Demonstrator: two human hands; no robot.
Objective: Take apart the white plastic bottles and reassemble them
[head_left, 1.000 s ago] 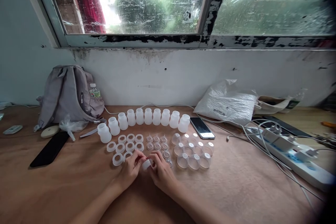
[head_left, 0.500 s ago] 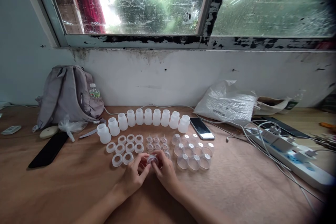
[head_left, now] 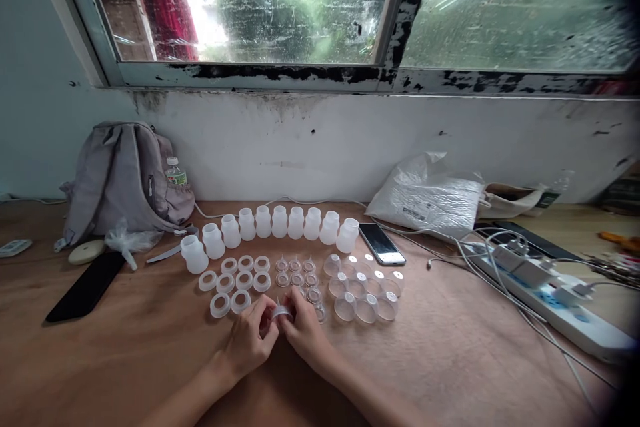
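Both hands meet at the table's near middle. My left hand [head_left: 250,337] and my right hand [head_left: 306,331] pinch one small translucent white ring with a clear teat [head_left: 283,311] between their fingertips. Just beyond them lie several white screw rings [head_left: 240,280], several small clear teats [head_left: 297,277] and several clear domed caps [head_left: 364,290]. Behind those stands a curved row of several small white bottles [head_left: 273,225].
A grey backpack [head_left: 123,177] holding a water bottle leans on the wall at left, with a black phone [head_left: 85,285] in front. A second phone [head_left: 383,243], a white plastic bag [head_left: 430,197] and a power strip with cables [head_left: 545,290] lie to the right.
The hands have turned the small piece between their fingers and drawn slightly nearer. The view has shifted a little to the right.
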